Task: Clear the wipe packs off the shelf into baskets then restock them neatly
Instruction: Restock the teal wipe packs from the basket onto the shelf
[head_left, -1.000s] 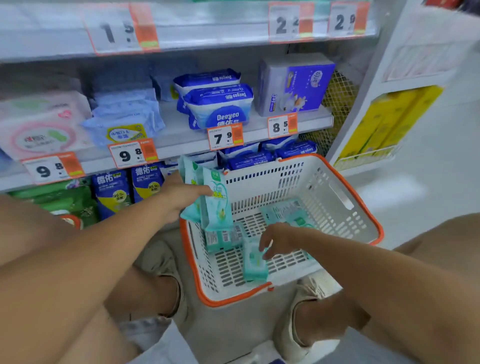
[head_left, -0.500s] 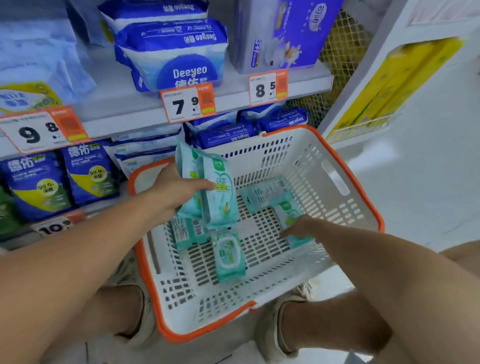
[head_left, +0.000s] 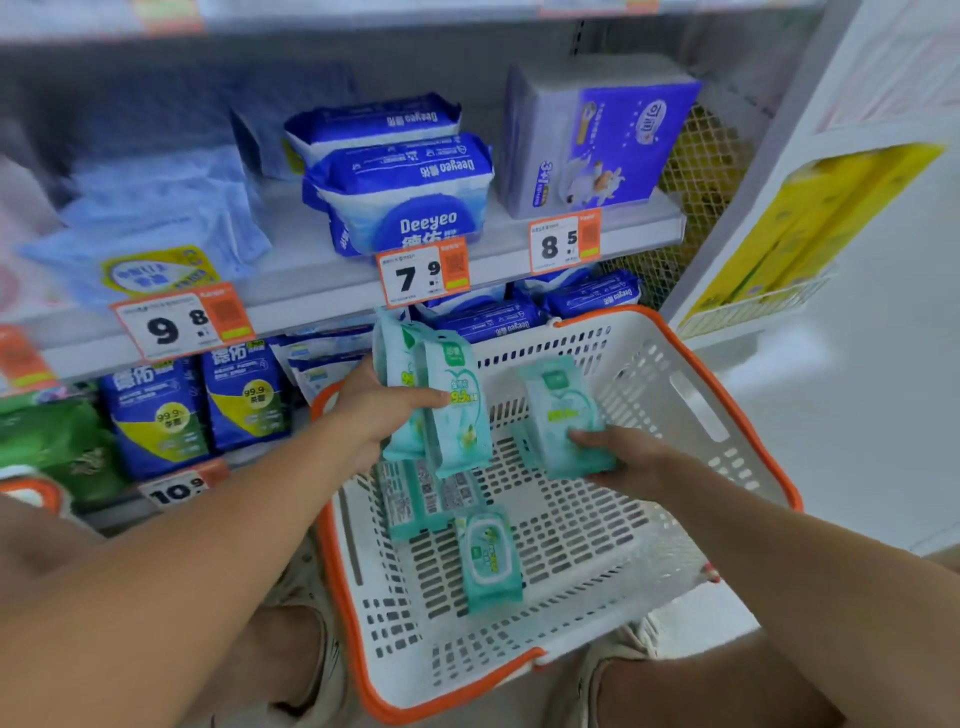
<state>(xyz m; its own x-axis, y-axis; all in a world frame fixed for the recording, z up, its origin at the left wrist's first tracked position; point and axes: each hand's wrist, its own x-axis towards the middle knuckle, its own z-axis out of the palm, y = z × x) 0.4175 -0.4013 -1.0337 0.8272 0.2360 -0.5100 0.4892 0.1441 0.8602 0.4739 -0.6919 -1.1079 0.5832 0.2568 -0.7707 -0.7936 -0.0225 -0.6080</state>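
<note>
Right now your left hand (head_left: 382, 410) grips two teal wipe packs (head_left: 441, 400) upright and side by side, thumb laid across the front one, over the basket's far left corner. Your right hand (head_left: 621, 457) holds a third teal pack (head_left: 563, 410) by its lower end, fingers curled beneath and thumb on its face, tilted up above the basket floor. Both hands are closed around their packs, neither one loose.

The white basket (head_left: 691, 395) with the orange rim sits in front of the shelving, tipped toward you. On its slotted floor lie more teal packs: a flat pair with printed backs up (head_left: 421, 501) just under your left hand, and one with an oval lid label (head_left: 488, 556) nearer to you, touching the pair's near edge. Another pack's corner shows behind the one in your right hand (mostly hidden, so hard to say how it lies).

Behind the basket, the lower shelf holds dark blue Deeyeo packs (head_left: 488, 322), and upright blue-and-yellow packs (head_left: 202, 405) stand to the left. On the shelf above (head_left: 311, 280), two blue Deeyeo bundles (head_left: 400, 192) are stacked beside a purple box (head_left: 602, 140), with orange price tags reading 9.8, 7.9 (head_left: 423, 273) and 8.5 along the edge.
</note>
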